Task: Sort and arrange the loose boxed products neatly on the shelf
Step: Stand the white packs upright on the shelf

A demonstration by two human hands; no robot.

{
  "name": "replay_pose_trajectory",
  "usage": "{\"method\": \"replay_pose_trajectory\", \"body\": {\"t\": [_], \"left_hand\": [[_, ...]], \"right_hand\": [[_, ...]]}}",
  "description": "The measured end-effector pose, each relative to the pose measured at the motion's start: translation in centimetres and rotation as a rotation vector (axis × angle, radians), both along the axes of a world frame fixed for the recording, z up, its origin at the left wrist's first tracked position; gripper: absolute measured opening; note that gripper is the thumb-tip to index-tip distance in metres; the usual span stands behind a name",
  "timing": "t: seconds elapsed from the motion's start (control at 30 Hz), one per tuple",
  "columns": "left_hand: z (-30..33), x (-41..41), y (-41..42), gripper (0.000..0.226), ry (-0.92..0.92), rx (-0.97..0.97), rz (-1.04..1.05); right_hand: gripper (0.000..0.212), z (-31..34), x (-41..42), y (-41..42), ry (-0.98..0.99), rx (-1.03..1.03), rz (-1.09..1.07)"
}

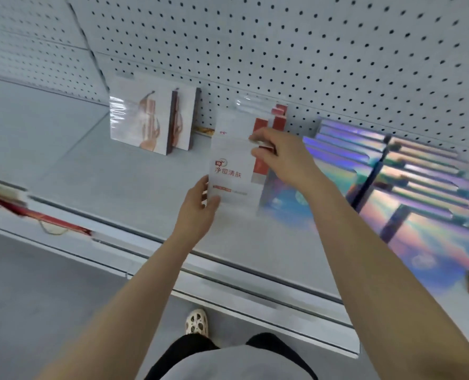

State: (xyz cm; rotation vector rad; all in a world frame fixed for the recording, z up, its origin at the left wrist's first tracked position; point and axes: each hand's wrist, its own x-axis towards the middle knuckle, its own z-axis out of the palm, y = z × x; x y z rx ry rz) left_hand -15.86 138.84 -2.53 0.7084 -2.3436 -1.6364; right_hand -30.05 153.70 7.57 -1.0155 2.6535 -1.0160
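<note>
On the grey shelf [85,171], your left hand [199,207] holds the white box [232,160] by its lower corner; your right hand [280,154] pinches its upper right edge.

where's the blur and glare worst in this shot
Head view: motion blur smears the shiny rainbow boxes at right and the red items on the left shelf edge; glare streaks the plastic wrap on the leaning box; the white box, held by left hand and right hand, has soft but partly readable print; wide-angle bending curves the pegboard.
</note>
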Motion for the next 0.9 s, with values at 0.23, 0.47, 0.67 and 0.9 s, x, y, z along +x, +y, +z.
{"method": "replay_pose_trajectory", "body": {"t": [0.23,0.47,0.67,0.9], "left_hand": [[-1.2,-4.9,-3.5,0.06,-0.112,0.0,-0.17],[-2.0,-6.5,-4.4,0.065,-0.146,-0.06,-0.274],[-1.9,-6.9,-4.7,0.066,-0.157,-0.073,-0.287],[0.5,-4.2,-4.3,0.05,-0.087,-0.145,-0.161]], "right_hand": [[0.026,-1.9,-2.3,-3.5,0.192,0.193,-0.176],[0.048,-3.4,-3.0,-4.3,0.411,0.356,-0.278],[0.047,-4.3,-2.9,-4.5,0.482,0.375,-0.321],[0.048,-3.4,-1.0,-3.9,0.517,0.31,-0.266]]}}
